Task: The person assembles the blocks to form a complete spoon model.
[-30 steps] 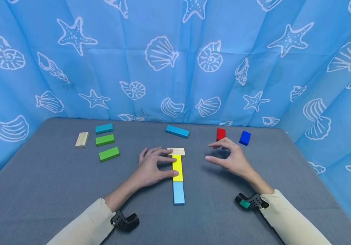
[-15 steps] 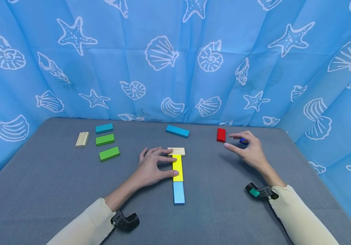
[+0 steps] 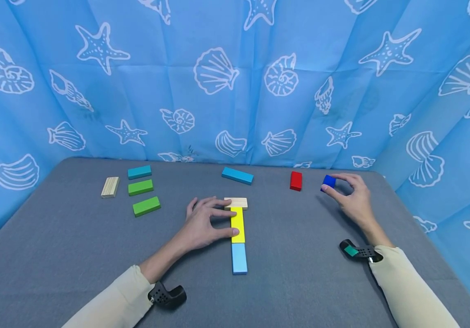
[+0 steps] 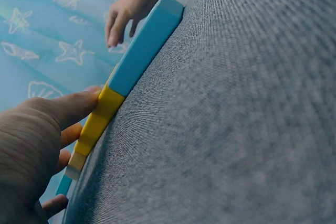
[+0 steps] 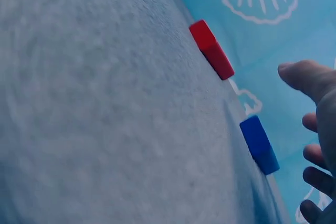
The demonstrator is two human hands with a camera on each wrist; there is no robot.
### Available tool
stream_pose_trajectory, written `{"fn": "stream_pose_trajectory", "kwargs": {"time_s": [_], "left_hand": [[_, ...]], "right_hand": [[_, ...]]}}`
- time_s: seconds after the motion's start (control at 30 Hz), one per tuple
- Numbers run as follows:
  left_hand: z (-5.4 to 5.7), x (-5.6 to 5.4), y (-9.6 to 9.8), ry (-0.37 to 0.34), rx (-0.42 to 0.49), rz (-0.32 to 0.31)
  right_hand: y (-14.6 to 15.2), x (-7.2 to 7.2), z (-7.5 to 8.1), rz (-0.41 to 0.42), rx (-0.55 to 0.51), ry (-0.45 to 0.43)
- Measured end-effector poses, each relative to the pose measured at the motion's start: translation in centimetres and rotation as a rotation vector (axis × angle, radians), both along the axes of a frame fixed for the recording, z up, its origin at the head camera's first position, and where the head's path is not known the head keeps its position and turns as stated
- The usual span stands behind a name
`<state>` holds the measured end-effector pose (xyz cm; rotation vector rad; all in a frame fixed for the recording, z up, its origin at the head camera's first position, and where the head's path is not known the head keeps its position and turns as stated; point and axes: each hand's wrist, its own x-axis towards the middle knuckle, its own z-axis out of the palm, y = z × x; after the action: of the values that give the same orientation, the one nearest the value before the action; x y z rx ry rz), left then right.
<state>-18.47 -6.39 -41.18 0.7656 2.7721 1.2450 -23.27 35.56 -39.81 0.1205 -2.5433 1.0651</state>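
In the head view, my left hand (image 3: 204, 224) rests its thumb and index fingertips on the yellow block (image 3: 239, 225). Another fingertip lies at the natural wood block (image 3: 240, 203) set crosswise at the yellow one's far end. A light blue block (image 3: 239, 259) continues the row toward me. My right hand (image 3: 353, 197) is over the dark blue block (image 3: 329, 181), its thumb overlapping the near corner. In the right wrist view, that block (image 5: 260, 145) lies on the table and a gap shows between it and the spread thumb (image 5: 307, 77).
A red block (image 3: 296, 181) lies left of the dark blue one. Farther back is a blue block (image 3: 237, 176). At the left are a wood block (image 3: 109, 187), a teal block (image 3: 139, 172) and two green blocks (image 3: 146, 206). A shell-patterned curtain (image 3: 235, 91) hangs behind the grey table.
My right hand has moved right, from near the red block past it to the dark blue block. My left hand and the row of blocks have stayed put.
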Motion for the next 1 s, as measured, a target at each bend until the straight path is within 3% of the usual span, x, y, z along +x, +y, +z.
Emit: {"fn": "stream_pose_trajectory", "kwargs": {"time_s": [0.3, 0.6, 1.0], "left_hand": [[-0.02, 0.01, -0.03, -0.008, -0.007, 0.005], [-0.05, 0.01, -0.02, -0.012, -0.006, 0.008], [-0.07, 0.00, -0.05, -0.014, -0.005, 0.006]], "right_hand": [[1.16, -0.35, -0.49, -0.058, 0.093, -0.117], [1.18, -0.71, -0.83, -0.039, 0.195, -0.264], [1.09, -1.03, -0.97, -0.014, 0.307, -0.314]]}}
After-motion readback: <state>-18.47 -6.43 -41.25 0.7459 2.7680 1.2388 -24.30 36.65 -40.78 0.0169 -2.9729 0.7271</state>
